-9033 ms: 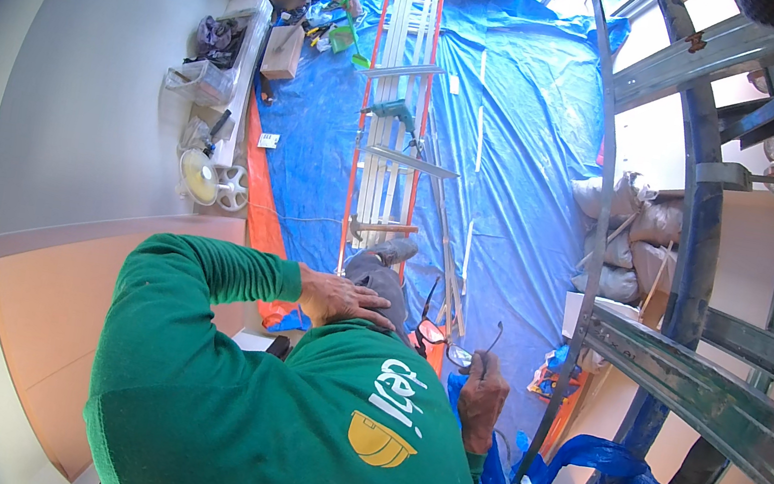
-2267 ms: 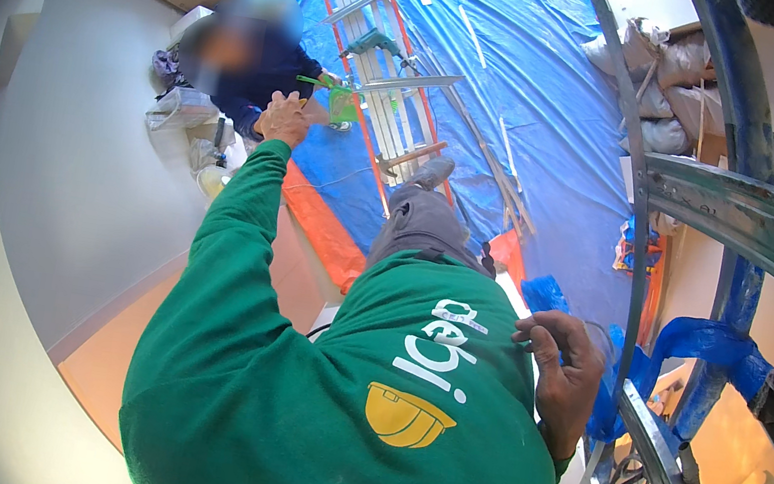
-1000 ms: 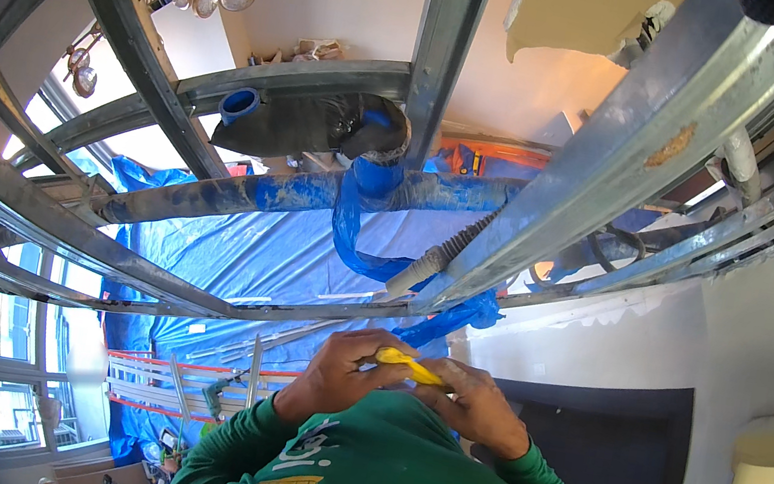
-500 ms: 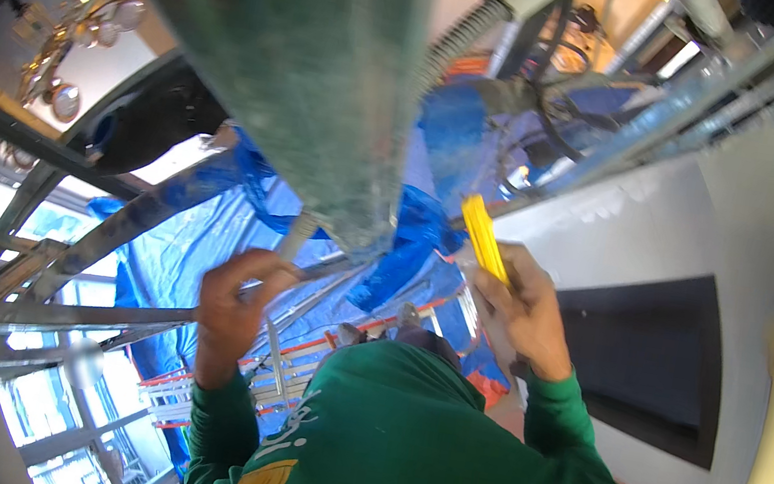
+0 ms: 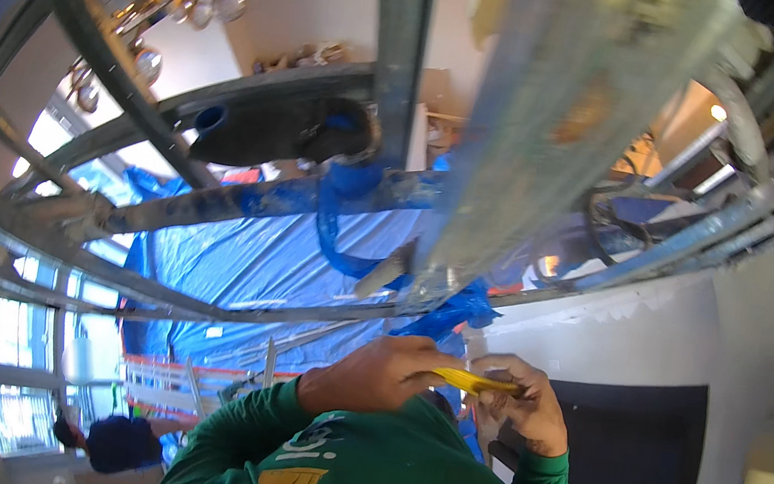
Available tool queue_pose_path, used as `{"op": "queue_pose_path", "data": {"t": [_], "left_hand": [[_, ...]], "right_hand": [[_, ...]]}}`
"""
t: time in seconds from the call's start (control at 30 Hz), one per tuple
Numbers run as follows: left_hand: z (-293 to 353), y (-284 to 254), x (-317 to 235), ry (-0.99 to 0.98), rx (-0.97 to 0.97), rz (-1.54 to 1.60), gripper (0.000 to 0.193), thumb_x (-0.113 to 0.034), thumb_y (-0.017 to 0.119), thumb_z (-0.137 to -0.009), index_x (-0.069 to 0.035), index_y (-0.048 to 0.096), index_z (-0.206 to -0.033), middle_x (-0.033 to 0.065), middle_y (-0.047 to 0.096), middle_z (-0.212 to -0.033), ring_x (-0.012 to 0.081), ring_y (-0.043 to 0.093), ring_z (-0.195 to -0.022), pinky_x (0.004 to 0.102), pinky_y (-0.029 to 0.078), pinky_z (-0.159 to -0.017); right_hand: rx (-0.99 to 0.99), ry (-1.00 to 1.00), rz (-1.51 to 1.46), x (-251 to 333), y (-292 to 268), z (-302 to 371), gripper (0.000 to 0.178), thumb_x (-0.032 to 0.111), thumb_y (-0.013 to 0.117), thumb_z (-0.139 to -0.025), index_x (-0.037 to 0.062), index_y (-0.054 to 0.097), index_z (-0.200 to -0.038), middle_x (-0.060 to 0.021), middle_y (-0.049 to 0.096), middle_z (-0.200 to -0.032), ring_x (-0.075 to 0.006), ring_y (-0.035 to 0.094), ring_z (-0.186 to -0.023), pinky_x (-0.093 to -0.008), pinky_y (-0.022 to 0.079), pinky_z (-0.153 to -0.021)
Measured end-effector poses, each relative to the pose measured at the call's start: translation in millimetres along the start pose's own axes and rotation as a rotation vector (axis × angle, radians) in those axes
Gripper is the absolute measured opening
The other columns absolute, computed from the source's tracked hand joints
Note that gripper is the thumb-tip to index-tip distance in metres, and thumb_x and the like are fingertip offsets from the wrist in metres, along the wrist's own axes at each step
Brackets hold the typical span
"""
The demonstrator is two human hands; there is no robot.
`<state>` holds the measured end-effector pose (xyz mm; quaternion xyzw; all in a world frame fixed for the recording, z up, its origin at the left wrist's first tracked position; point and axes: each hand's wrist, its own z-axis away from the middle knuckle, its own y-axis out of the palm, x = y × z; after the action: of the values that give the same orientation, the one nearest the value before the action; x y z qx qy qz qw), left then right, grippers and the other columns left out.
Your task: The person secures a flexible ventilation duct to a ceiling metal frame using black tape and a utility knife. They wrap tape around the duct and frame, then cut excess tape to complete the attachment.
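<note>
In front of my chest, a yellow folding ruler (image 5: pixel 474 383), folded into a short stack, lies between my two hands. My left hand (image 5: pixel 376 372) is closed on its left end, fingers pointing right. On the other end, the curled fingers and thumb of my right hand (image 5: pixel 524 403) grip it. Part of the ruler is covered by the fingers. Just beyond my hands, a blurred metal stud (image 5: pixel 533 154) rises close overhead, with crumpled blue plastic (image 5: pixel 457 309) at its foot.
A curved metal framing track (image 5: pixel 295 314) crosses ahead, with another stud (image 5: pixel 399 51) behind. Blue sheeting (image 5: pixel 271 269) hangs or lies below. On the right are a white wall (image 5: pixel 635 337) and a dark rectangular panel (image 5: pixel 627 452). A ladder (image 5: pixel 163 379) is lower left, near another person (image 5: pixel 122 443).
My left hand has moved right from beside the stud to the yellow folding ruler, which has tipped to nearly level. My right hand has come lower. The view has shifted, showing more framing.
</note>
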<state>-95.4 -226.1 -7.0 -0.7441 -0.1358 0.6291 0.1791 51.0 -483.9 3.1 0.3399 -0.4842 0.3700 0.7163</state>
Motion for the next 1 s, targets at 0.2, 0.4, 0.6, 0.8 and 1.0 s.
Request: {"op": "queue_pose_path", "data": {"t": [0.2,0.4,0.6,0.8,1.0], "left_hand": [[-9.8,14.7,7.1,-0.271,-0.192,0.365,0.039,-0.005,0.078,-0.103,0.001,0.074,-0.142,0.0082,0.076,-0.106,0.0096,0.069,-0.083,0.0291,0.058,-0.072],[-18.9,32.4,13.7,-0.164,-0.247,0.421,0.041,0.002,0.075,-0.103,0.002,0.071,-0.144,0.009,0.076,-0.105,0.011,0.07,-0.083,0.0263,0.056,-0.071],[-25.4,40.2,9.2,-0.211,-0.225,0.344,0.04,0.0,0.075,-0.103,0.004,0.07,-0.143,0.0094,0.078,-0.106,0.0114,0.071,-0.081,0.0269,0.056,-0.07],[-28.3,42.4,7.7,-0.289,-0.236,0.413,0.037,-0.006,0.074,-0.106,0.004,0.07,-0.141,0.012,0.077,-0.099,0.0129,0.072,-0.078,0.0278,0.057,-0.067],[-32.0,41.1,10.5,-0.388,-0.145,0.534,0.033,-0.009,0.073,-0.109,0.004,0.07,-0.139,0.0117,0.077,-0.094,0.0125,0.071,-0.074,0.0268,0.057,-0.062]], "right_hand": [[-0.085,-0.197,-0.266,-8.5,-6.0,-9.0,0.036,0.014,0.07,-0.109,-0.0023,0.059,-0.14,-0.0262,0.079,-0.105,-0.0332,0.082,-0.084,-0.0364,0.062,-0.066],[-0.115,-0.317,-0.366,-31.1,-13.4,-15.3,0.034,0.013,0.073,-0.108,-0.0006,0.06,-0.137,-0.0226,0.081,-0.101,-0.0289,0.082,-0.081,-0.0345,0.061,-0.063],[-0.191,-0.384,-0.418,-40.6,-9.0,-15.7,0.027,0.016,0.073,-0.109,0.0012,0.066,-0.131,-0.0169,0.081,-0.098,-0.0249,0.08,-0.081,-0.0322,0.06,-0.064],[-0.659,-0.561,0.371,-32.9,4.0,-14.7,0.049,0.02,0.082,-0.102,0.0005,0.063,-0.143,-0.0188,0.071,-0.13,-0.0288,0.074,-0.112,-0.0398,0.061,-0.086],[-0.649,-0.691,1.287,-37.8,8.1,-7.7,0.045,0.013,0.086,-0.093,0.0039,0.071,-0.134,-0.0148,0.069,-0.136,-0.0349,0.066,-0.131,-0.0464,0.057,-0.1]]}}
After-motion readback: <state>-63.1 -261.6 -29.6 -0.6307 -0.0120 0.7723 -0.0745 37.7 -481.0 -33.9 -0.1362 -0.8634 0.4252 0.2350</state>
